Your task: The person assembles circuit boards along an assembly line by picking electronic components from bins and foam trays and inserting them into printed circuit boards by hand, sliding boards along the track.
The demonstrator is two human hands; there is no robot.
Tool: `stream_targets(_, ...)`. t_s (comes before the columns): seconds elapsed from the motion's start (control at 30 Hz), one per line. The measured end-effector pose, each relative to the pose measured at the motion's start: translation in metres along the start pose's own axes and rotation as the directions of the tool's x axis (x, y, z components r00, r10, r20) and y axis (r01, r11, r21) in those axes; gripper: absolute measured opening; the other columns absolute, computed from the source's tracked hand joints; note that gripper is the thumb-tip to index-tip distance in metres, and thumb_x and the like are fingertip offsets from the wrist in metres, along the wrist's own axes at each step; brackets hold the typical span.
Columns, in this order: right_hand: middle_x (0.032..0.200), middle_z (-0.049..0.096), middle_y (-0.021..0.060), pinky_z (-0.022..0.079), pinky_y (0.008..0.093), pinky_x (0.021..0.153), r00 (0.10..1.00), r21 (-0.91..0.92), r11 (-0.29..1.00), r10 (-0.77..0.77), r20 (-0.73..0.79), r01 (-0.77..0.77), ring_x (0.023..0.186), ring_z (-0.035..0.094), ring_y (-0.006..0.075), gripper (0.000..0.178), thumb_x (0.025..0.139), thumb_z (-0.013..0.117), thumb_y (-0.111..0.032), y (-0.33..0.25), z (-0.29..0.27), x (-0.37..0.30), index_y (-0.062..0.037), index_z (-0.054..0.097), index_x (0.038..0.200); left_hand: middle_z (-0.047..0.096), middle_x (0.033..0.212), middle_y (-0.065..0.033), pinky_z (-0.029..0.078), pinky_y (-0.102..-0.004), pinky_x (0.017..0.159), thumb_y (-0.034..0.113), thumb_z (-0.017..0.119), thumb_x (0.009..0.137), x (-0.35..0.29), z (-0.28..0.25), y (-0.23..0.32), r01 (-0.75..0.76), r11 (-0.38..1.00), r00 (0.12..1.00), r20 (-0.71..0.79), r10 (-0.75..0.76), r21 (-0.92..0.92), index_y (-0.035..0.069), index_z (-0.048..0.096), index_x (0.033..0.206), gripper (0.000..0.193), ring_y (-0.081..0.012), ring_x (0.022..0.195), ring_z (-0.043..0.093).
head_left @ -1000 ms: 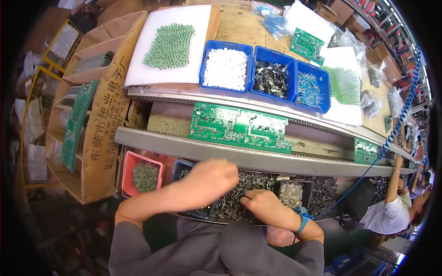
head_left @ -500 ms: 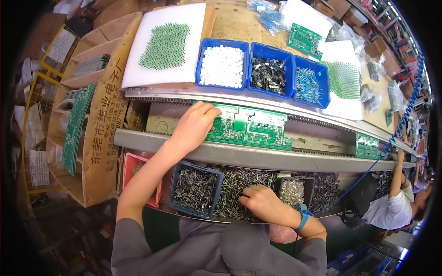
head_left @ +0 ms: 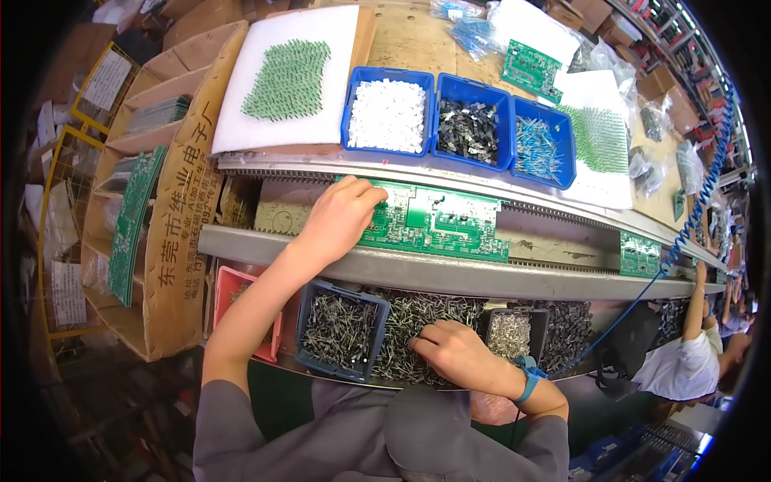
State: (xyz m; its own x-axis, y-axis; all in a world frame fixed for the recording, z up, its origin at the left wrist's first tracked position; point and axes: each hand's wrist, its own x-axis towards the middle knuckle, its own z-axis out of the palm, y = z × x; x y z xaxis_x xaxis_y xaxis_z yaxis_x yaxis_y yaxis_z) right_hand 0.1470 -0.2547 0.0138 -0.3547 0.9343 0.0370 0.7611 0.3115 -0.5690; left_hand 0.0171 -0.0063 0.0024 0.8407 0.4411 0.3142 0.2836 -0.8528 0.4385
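Note:
A green circuit board (head_left: 450,221) lies in the conveyor track in front of me. Over its left end rests my left hand (head_left: 337,221), fingers curled together and fingertips down on the board; what they pinch, if anything, is hidden. My right hand (head_left: 458,352) dips into a heap of small black parts with metal leads (head_left: 401,341) below the rail. Its fingers are bent and closed at the heap's surface, and I cannot make out what is between them. A blue wrist strap (head_left: 529,380) circles my right wrist.
Blue bins hold white parts (head_left: 388,116), black parts (head_left: 468,132) and blue-leaded parts (head_left: 538,151). Nearer stand a dark blue bin (head_left: 376,341) and a pink bin (head_left: 277,341). The metal rail (head_left: 434,271) crosses between my hands. A cardboard box (head_left: 173,217) holds boards; a co-worker (head_left: 683,361) sits right.
My right hand has shifted slightly left within the heap of leaded parts. My left hand stays at the board's left end. The coiled blue cord at right has swung a little.

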Motion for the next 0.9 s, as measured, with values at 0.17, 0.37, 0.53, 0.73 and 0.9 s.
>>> stream_targets(0.17, 0.076, 0.056, 0.0095, 0.05, 0.0359, 0.068, 1.0, 0.053, 0.998, 0.028, -0.01, -0.027, 0.076, 0.06, 0.0263, 0.017, 0.07, 0.058, -0.006, 0.001, 0.001, 0.001, -0.003, 0.057, 0.087, 0.061, 0.088, -0.0121, 0.047, -0.0408, 0.08, -0.003, 0.064, 0.069, 0.002, 0.0, -0.002, -0.03, 0.999, 0.999, 0.014, 0.03, 0.025, 0.002, 0.063, 0.094, 0.025, -0.0317, 0.089, 0.057)
stream_targets(0.37, 0.076, 0.059, 0.0106, 0.05, 0.039, 0.064, 1.0, 0.124, 0.992, 0.018, 0.006, -0.018, 0.072, 0.06, 0.0294, 0.016, 0.075, 0.067, -0.008, 0.001, -0.002, 0.001, -0.002, 0.063, 0.089, 0.062, 0.085, -0.0142, 0.047, -0.0413, 0.079, 0.001, 0.059, 0.073, 0.016, -0.005, -0.007, -0.084, 0.994, 0.991, 0.113, 0.075, 0.076, 0.0, 0.064, 0.09, 0.018, -0.0334, 0.09, 0.058)
stream_targets(0.53, 0.087, 0.06, 0.0118, 0.051, 0.0385, 0.07, 0.999, 0.153, 0.987, 0.035, 0.031, -0.039, 0.08, 0.06, 0.0303, 0.029, 0.066, 0.064, 0.003, -0.001, -0.006, 0.006, -0.001, 0.064, 0.095, 0.059, 0.09, -0.0108, 0.047, -0.039, 0.081, 0.004, 0.061, 0.074, 0.0, -0.007, 0.002, -0.06, 0.991, 0.998, -0.001, 0.06, 0.12, 0.002, 0.064, 0.092, 0.018, -0.0308, 0.092, 0.056)
stream_targets(0.73, 0.093, 0.062, 0.0116, 0.052, 0.0378, 0.073, 0.995, 0.157, 0.986, 0.073, -0.066, -0.062, 0.084, 0.061, 0.0306, 0.029, 0.066, 0.063, 0.006, -0.001, -0.018, 0.006, -0.002, 0.066, 0.094, 0.059, 0.076, -0.0139, 0.049, -0.0467, 0.068, 0.011, 0.063, 0.081, -0.057, -0.041, 0.041, 0.136, 0.958, 0.965, 0.251, -0.072, -0.251, 0.003, 0.06, 0.082, 0.009, -0.0371, 0.075, 0.061)
stream_targets(0.9, 0.096, 0.061, 0.0107, 0.051, 0.0368, 0.073, 0.984, 0.118, 0.987, 0.122, -0.133, -0.107, 0.084, 0.061, 0.0298, 0.024, 0.071, 0.064, 0.007, -0.002, -0.037, 0.007, -0.0032, 0.067, 0.092, 0.059, 0.078, -0.0133, 0.051, -0.0403, 0.066, 0.004, 0.062, 0.07, -0.106, -0.035, 0.071, 0.139, 0.99, 0.926, 0.356, -0.121, -0.025, 0.001, 0.058, 0.076, 0.009, -0.0306, 0.078, 0.063)
